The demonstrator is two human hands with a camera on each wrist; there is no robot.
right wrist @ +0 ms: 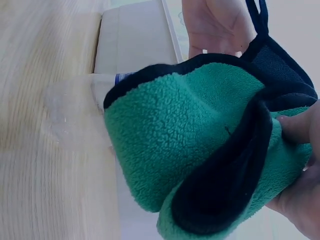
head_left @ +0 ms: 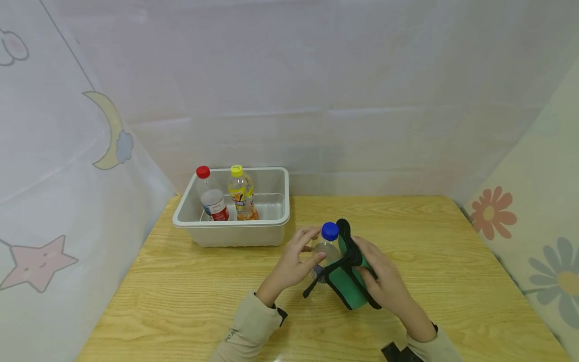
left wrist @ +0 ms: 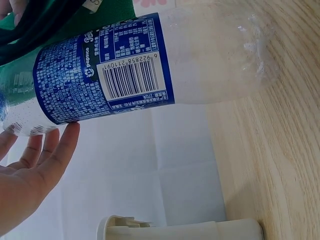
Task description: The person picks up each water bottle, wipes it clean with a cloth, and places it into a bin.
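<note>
A clear plastic bottle with a blue cap (head_left: 330,231) and a blue label (left wrist: 105,65) stands upright on the table. My left hand (head_left: 298,259) is at the bottle's upper part, its fingers loosely extended and the fingertips touching the side near the label's upper edge. My right hand (head_left: 384,276) grips a green fleece piece with black trim and a thin black strap (right wrist: 160,135), close against the right side of the bottle. In the right wrist view, the fleece hides part of the bottle.
A pale plastic bin (head_left: 232,234) stands at the back left of the wooden table (head_left: 190,311). Inside it are a red-capped bottle (head_left: 212,198) and a yellow-capped bottle (head_left: 242,193). A white sheet (head_left: 316,100) hangs behind the table.
</note>
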